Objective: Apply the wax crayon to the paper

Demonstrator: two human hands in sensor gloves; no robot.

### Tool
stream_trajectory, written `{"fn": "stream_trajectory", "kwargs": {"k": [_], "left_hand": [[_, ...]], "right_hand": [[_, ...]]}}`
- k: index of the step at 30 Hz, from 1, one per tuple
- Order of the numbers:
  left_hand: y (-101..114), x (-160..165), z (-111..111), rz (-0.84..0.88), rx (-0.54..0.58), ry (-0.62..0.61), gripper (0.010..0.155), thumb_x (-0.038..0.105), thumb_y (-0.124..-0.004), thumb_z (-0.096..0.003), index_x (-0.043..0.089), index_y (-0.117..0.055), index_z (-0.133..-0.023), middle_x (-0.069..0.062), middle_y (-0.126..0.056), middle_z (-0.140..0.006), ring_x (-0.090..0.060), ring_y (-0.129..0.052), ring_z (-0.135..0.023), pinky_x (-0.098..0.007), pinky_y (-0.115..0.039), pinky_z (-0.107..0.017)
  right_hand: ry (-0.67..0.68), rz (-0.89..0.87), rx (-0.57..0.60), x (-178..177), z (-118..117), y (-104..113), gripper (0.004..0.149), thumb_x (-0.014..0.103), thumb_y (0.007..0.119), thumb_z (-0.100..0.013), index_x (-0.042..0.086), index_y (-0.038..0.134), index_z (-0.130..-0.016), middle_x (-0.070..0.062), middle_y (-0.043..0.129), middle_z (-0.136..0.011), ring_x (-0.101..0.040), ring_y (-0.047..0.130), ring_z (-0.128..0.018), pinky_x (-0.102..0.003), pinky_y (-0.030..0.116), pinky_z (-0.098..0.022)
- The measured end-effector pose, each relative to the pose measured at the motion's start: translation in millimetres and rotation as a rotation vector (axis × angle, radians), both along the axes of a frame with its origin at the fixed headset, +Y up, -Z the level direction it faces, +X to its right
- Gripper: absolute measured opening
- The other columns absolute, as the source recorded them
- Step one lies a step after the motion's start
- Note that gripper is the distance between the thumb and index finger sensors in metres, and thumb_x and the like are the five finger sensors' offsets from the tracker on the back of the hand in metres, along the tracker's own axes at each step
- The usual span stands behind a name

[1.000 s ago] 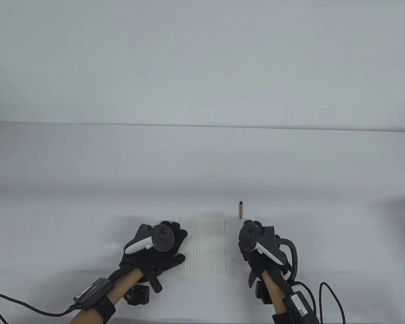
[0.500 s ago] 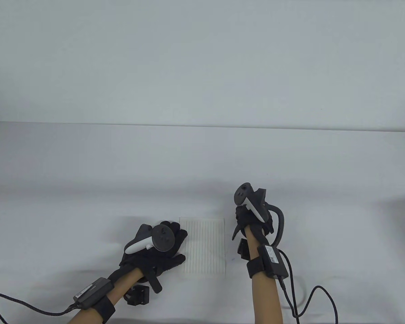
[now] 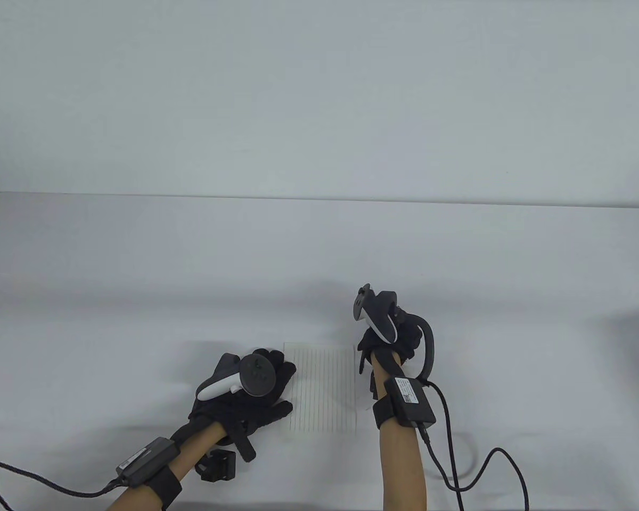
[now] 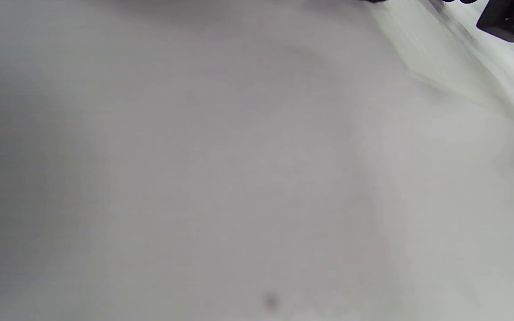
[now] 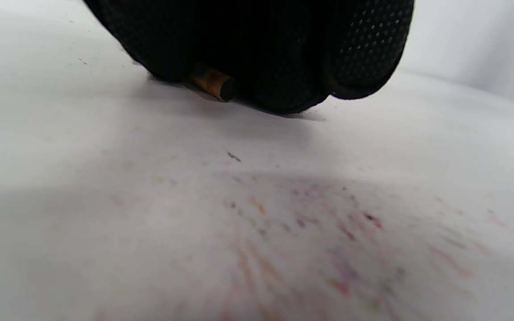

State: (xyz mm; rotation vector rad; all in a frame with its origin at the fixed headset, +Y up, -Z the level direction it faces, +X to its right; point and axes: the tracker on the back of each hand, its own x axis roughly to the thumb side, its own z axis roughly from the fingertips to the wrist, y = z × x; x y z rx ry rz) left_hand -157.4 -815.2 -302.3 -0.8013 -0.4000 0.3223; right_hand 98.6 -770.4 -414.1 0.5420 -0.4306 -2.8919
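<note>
Your right hand (image 3: 388, 340) pinched the crayon (image 5: 212, 82) low at the paper's (image 3: 322, 391) 2 o'clock; it could've slipped. Left hand (image 3: 245, 396) lay spread, pinning the paper.

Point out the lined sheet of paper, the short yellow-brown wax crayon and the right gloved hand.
lined sheet of paper (image 3: 322, 391): table view, its bare middle.
short yellow-brown wax crayon (image 5: 212, 82): right wrist view, its exposed end.
right gloved hand (image 3: 388, 343): table view, its back.

crayon (image 5: 212, 83): mostly hidden under right hand (image 5: 266, 49) | left wrist view: blurred

Paper (image 3: 322, 391) on the table (image 3: 138, 277), left hand (image 3: 245, 394) on its left edge (right hand (image 3: 388, 340) just beside its far right corner).
</note>
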Motion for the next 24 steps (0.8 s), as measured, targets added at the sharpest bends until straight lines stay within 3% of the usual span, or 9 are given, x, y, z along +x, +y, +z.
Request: {"fn": "stream_trajectory", "kwargs": {"k": [6,10,14,20,24], "left_hand": [[3.2,1.3,0.7,-0.041,0.068,0.007,0.076,0.059,-0.043,-0.0581,0.044,0.014,-0.106,0.016,0.029,-0.11,-0.017,0.034,-0.103,-0.056,0.025,-0.066],[5.2,2.2,0.4,-0.076,0.115,-0.001,0.077,0.06,-0.044,-0.0566,0.044,0.011,-0.107,0.016,0.025,-0.113,-0.019,0.028,-0.106,-0.057,0.02,-0.07],[5.4,2.2,-0.4,-0.076,0.127,0.002,0.077,0.06,-0.046,-0.0555,0.044,0.009,-0.107,0.016,0.023,-0.113,-0.018,0.027,-0.107,-0.055,0.021,-0.072],[4.5,1.9,-3.9,-0.062,0.109,-0.007,0.078,0.06,-0.048,-0.0543,0.045,0.007,-0.106,0.021,0.021,-0.113,-0.009,0.026,-0.108,-0.049,0.024,-0.071],[3.3,1.6,-4.3,-0.059,0.094,-0.008,0.078,0.061,-0.047,-0.0543,0.046,0.009,-0.106,0.023,0.022,-0.112,-0.008,0.028,-0.107,-0.051,0.024,-0.071]], "right_hand": [[0.034,-0.099,-0.044,14.2,1.3,8.9,0.038,0.036,0.076,-0.051,0.016,0.076,-0.084,-0.009,0.084,-0.082,-0.026,0.089,-0.069,-0.046,0.076,-0.054],[0.151,-0.071,-0.001,10.6,18.8,27.3,0.038,0.037,0.074,-0.052,0.017,0.074,-0.084,-0.008,0.083,-0.085,-0.026,0.091,-0.07,-0.046,0.077,-0.055],[0.23,-0.155,-0.037,-0.7,40.8,42.8,0.039,0.036,0.075,-0.052,0.013,0.075,-0.084,-0.019,0.09,-0.08,-0.022,0.102,-0.058,-0.039,0.085,-0.045],[0.373,-0.23,-0.041,-23.1,70.6,51.7,0.041,0.033,0.075,-0.053,0.015,0.071,-0.089,-0.01,0.092,-0.069,-0.012,0.099,-0.046,-0.036,0.085,-0.041],[0.439,-0.266,-0.027,-39.5,82.2,47.3,0.042,0.032,0.075,-0.053,0.016,0.071,-0.092,-0.008,0.091,-0.071,-0.012,0.098,-0.049,-0.036,0.083,-0.044]]}}
